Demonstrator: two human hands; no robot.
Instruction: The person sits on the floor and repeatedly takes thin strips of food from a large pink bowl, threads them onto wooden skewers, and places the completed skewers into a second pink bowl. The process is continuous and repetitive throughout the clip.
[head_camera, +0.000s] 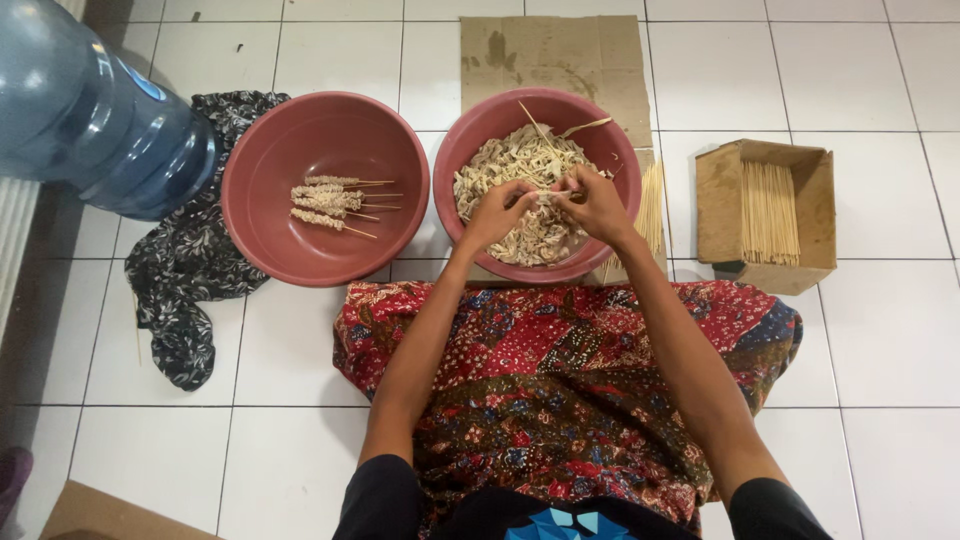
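Home floor used for food prep, likely a kitchen or back room. White tiled floor (880, 340) as work surface. Landmark: right red plastic basin (478, 130) on flattened cardboard (560, 50). Left of it, second basin (300, 250), patterned cloth (185, 280), large water jug (90, 120). Right of it, cardboard box of bamboo sticks (770, 212).

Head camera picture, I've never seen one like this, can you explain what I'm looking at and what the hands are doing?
The camera sits on a person's head and looks straight down, so the two bare arms reaching away from you are their own. They sit on a white tiled floor with a red patterned cloth over the lap. The left hand and right hand meet over a pink bowl of pale strips, pinching a piece between the fingers. A second pink bowl to the left holds a few filled skewers. To the right, a cardboard box holds bare sticks. A blue water jug lies top left on dark cloth.
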